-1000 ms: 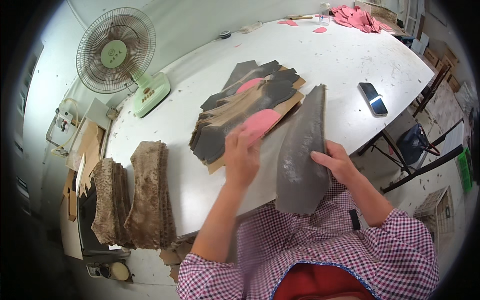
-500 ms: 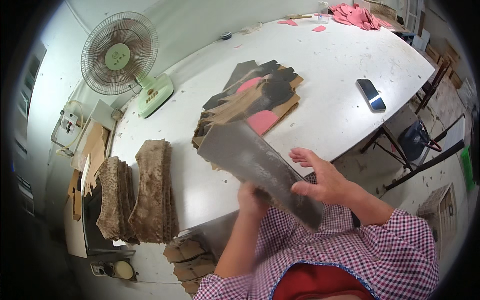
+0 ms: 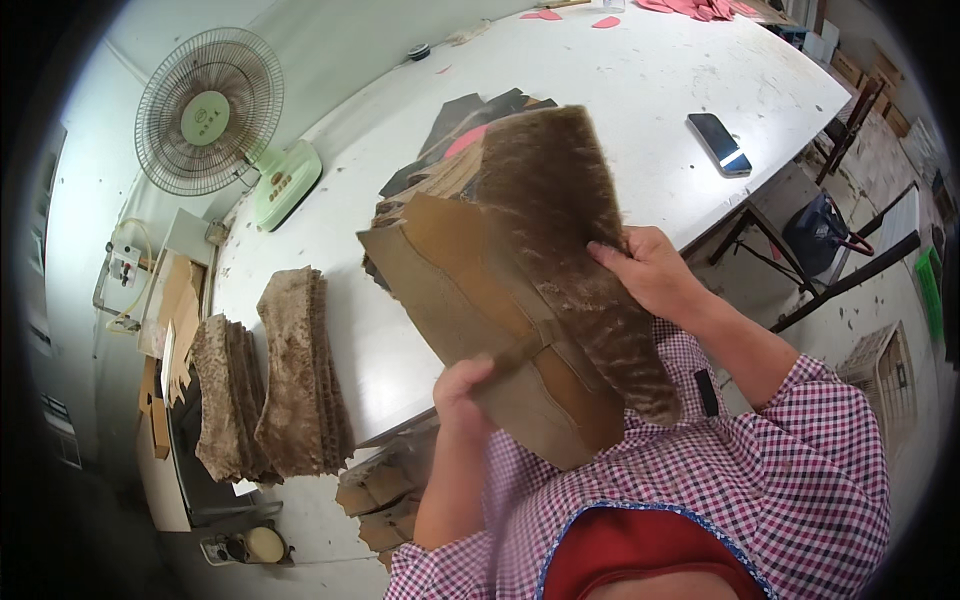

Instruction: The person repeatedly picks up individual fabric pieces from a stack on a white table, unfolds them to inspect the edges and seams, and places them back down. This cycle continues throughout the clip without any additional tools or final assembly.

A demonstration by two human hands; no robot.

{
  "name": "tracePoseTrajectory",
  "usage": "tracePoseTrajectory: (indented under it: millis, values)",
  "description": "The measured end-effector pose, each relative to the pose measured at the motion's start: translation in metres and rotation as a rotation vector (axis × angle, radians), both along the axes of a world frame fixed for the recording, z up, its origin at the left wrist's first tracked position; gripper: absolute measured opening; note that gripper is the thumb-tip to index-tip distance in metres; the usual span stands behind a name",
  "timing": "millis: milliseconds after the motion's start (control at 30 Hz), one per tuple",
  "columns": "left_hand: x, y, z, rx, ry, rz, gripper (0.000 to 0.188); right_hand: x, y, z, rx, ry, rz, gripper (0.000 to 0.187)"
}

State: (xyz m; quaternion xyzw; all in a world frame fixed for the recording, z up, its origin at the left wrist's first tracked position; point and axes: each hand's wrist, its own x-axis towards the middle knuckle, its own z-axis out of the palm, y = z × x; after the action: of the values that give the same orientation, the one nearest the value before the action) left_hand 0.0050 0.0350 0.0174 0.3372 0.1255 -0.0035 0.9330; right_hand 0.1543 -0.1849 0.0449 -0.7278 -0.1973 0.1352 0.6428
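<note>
In front of my chest I hold fur pieces over the table's near edge. My left hand [image 3: 465, 395] pinches the lower left edge of a tan and brown piece [image 3: 460, 300], its smooth, seamed backing facing up. My right hand [image 3: 655, 275] grips the right edge of a brown fur piece [image 3: 550, 180], thumb on the pile. The two overlap along the middle; I cannot tell whether they are joined. Behind them, partly covered, lies a loose pile of grey and tan pieces [image 3: 447, 125] with a pink piece [image 3: 463, 141] among them.
Two stacks of brown fur pieces [image 3: 225, 400] [image 3: 290, 370] stand at the table's left. A green fan [image 3: 207, 118] is beyond them. A phone [image 3: 718, 143] lies right on the white table [image 3: 630, 110]. More pieces [image 3: 380, 490] sit below the near edge; a dark bag [image 3: 818, 235] is at right.
A grey-looking piece faced up before; now brown fur and tan backing show side by side. My right hand, earlier open with fingers apart, has closed on the fur piece. The view has shifted slightly.
</note>
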Motion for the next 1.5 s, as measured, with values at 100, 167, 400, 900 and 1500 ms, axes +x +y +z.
tracePoseTrajectory:
  millis: [100,167,400,900,1500]
  values:
    - [-0.004,-0.021,0.004,-0.035,-0.189,0.058,0.062,-0.006,0.016,-0.004,-0.062,-0.199,0.016,0.023]
    - [-0.004,-0.023,0.001,-0.078,-0.208,0.006,0.065,-0.005,0.022,-0.015,-0.031,-0.012,0.101,0.024]
    - [-0.001,-0.045,0.004,-0.079,-0.148,-0.05,0.068,-0.013,0.052,-0.042,-0.002,0.273,0.36,0.029]
    - [-0.001,-0.05,0.002,0.01,-0.157,0.157,0.057,-0.042,0.009,0.026,-0.107,-0.669,0.013,0.017]
    - [-0.009,-0.056,-0.016,0.127,-0.074,0.116,0.062,-0.06,0.008,0.029,-0.075,-0.468,0.033,0.016]
